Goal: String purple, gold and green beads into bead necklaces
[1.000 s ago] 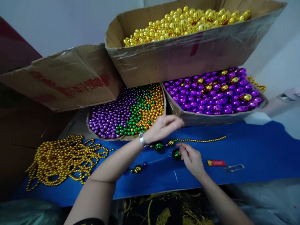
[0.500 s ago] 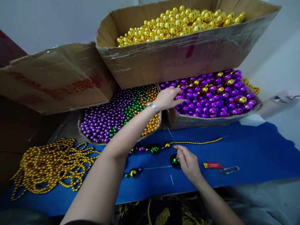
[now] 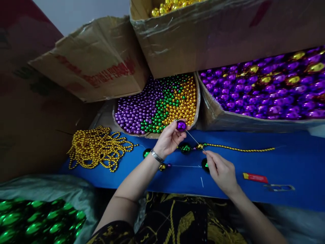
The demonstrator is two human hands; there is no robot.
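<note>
Between the fingertips of my left hand [image 3: 167, 139] is a shiny purple bead [image 3: 181, 125], held above the blue cloth [image 3: 182, 179]. My right hand [image 3: 221, 171] pinches a thin needle [image 3: 195, 138], whose far tip reaches the purple bead; whether it has entered the hole I cannot tell. A large green bead [image 3: 205, 164] lies beside my right fingers. From near it a white thread [image 3: 185, 166] runs left to a small purple bead and a gold bead [image 3: 162, 166]. Behind my hands lies a strand with a green bead [image 3: 185, 147] and a run of small gold beads [image 3: 238, 148].
Cardboard boxes hold small mixed beads [image 3: 162, 108], purple beads [image 3: 266, 91] and gold beads [image 3: 175, 5]. Gold bead strands [image 3: 93, 149] are heaped at left. A red and yellow packet [image 3: 255, 178] and a metal clip-like tool [image 3: 279, 187] lie right. Green beads [image 3: 35, 220] fill a bag lower left.
My left hand has come back from the purple bead box with one purple bead and brought it to the needle in my right hand. The view has swung left and down.
</note>
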